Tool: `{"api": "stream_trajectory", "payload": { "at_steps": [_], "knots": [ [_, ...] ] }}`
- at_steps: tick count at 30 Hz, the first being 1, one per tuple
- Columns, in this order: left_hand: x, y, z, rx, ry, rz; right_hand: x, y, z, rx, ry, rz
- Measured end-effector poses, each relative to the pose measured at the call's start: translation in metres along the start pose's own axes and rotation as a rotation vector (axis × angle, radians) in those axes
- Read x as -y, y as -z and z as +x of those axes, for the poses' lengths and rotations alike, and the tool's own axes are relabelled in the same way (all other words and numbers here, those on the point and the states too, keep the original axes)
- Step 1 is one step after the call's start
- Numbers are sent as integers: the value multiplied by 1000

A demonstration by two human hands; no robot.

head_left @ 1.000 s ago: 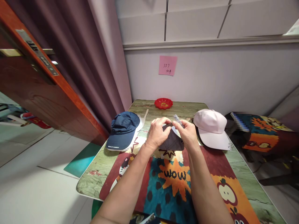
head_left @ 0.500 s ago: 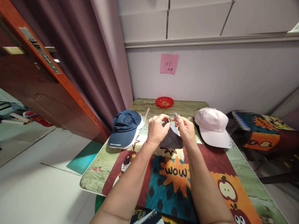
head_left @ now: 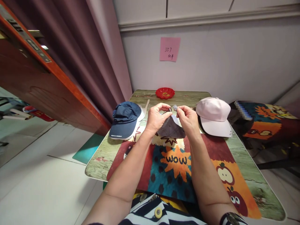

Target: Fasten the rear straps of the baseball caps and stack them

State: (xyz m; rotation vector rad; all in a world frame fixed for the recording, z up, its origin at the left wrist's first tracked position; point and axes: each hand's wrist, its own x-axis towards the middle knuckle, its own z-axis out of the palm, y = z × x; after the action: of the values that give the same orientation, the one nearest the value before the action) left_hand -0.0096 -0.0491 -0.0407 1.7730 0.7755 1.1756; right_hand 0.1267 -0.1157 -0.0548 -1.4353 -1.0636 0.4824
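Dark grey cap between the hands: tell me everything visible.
The dark grey fabric-looking cap has faint crown seams and a paler patch near its upper opening. The left hand pinches a small dark, shiny clasp-like piece by that opening; the right hand pinches a flat, pale grey strap-like end, apart from it. The crown is low, over the colourful printed mat; contact is unclear. I can't make out a brim.

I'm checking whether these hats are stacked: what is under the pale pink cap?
Something black shows along the left edge of the pale pink cap, possibly a second cap. The rest is covered, so its full shape, and anything else beneath, cannot be seen.
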Motion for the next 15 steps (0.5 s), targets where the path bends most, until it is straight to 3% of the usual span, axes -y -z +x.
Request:
{"api": "stream_trajectory", "payload": {
  "at_steps": [7,15],
  "knots": [
    [3,-4,2,31,12,-91,0,-5,2,10,-124,297],
    [1,-3,3,75,18,-136,5,1,1,48,-166,356]
  ]
}}
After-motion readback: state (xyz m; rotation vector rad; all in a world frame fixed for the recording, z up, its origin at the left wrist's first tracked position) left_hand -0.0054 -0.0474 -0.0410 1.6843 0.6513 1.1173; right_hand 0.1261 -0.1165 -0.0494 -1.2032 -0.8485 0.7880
